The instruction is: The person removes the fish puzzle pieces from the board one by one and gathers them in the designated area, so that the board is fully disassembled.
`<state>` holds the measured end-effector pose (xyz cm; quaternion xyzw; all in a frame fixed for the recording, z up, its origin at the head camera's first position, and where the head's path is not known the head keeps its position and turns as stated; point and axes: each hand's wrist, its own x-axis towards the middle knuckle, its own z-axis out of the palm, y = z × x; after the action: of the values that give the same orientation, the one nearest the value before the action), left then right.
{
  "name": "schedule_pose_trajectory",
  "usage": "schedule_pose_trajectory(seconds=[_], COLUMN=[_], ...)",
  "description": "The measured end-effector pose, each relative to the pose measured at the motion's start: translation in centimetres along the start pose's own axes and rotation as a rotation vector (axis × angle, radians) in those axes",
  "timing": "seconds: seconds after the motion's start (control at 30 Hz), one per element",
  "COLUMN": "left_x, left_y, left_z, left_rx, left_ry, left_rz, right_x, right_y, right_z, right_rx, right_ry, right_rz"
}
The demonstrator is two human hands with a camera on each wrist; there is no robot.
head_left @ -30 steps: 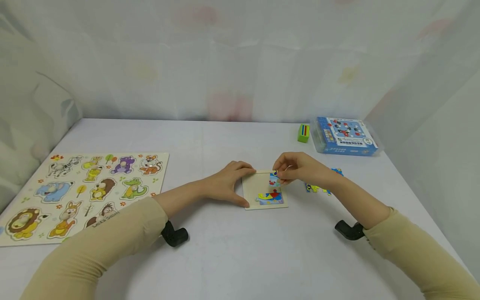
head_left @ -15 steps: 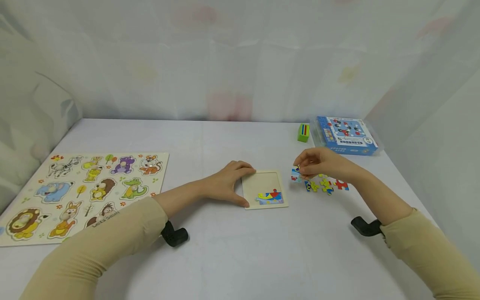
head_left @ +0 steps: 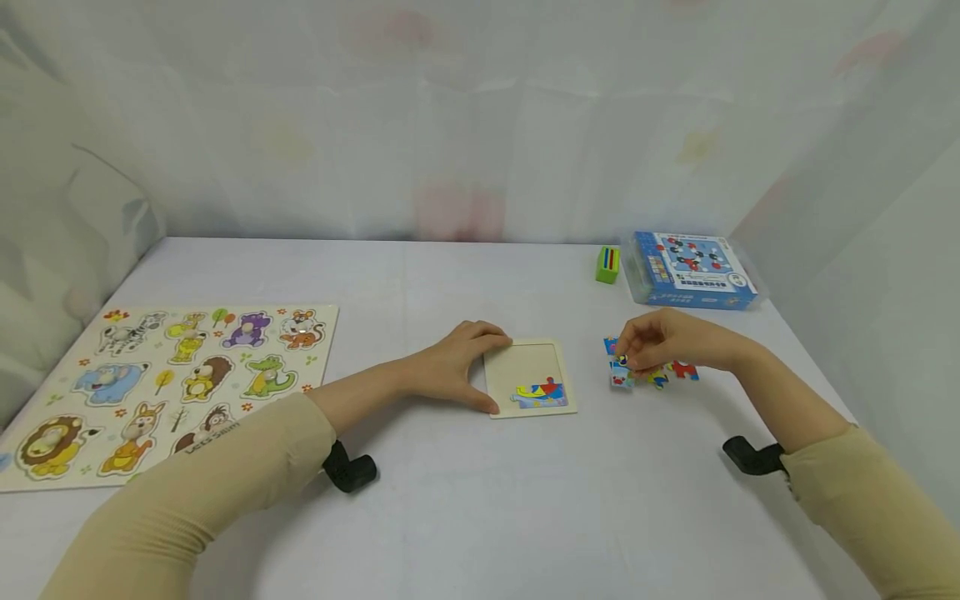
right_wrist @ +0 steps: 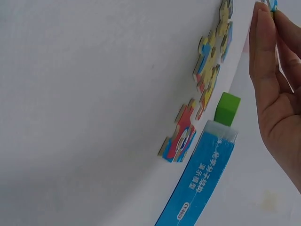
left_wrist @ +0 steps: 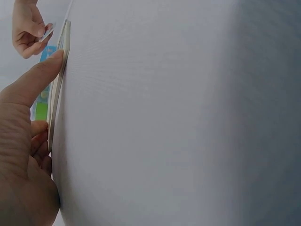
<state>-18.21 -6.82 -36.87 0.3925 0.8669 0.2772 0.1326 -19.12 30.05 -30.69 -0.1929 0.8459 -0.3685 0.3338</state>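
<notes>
A small square wooden puzzle tray (head_left: pixel 521 358) lies on the table, with joined pieces (head_left: pixel 542 393) in its lower right part. My left hand (head_left: pixel 450 367) holds the tray's left side, thumb at the near corner and fingers at the far one. To the right, my right hand (head_left: pixel 663 343) pinches a light blue jigsaw piece (head_left: pixel 621 375) between thumb and fingertips, above loose pieces. In the right wrist view only a sliver of that piece shows. A red piece (right_wrist: pixel 181 136) and several yellow and blue loose pieces (right_wrist: pixel 207 59) lie below the hand, which partly hides them in the head view.
At the left lies a large animal peg puzzle board (head_left: pixel 168 383), partly under the left sleeve. A blue boxed set (head_left: pixel 693 271) stands at the back right, next to a small green block (head_left: pixel 607 265). White curtains (head_left: pixel 450 117) surround the table.
My right hand has carried the light blue piece rightward, from over the tray to over the loose pieces. My left hand and the tray have stayed put.
</notes>
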Motion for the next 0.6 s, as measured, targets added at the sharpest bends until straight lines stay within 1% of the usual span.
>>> schedule_pose_trajectory(seconds=[0.27, 0.5, 0.6], left_x=[0.02, 0.03, 0.04], left_y=[-0.09, -0.07, -0.07], left_z=[0.08, 0.05, 0.04], left_rx=[-0.001, -0.005, -0.008], left_ry=[0.004, -0.002, -0.007], left_rz=[0.000, -0.009, -0.013], right_x=[-0.41, -0.35, -0.33], right_y=[0.42, 0.74, 0.88], right_z=[0.26, 0.59, 0.74], right_rx=[-0.007, 0.013, 0.021], right_ry=[-0.064, -0.088, -0.094], right_rz=[0.000, 0.063, 0.075])
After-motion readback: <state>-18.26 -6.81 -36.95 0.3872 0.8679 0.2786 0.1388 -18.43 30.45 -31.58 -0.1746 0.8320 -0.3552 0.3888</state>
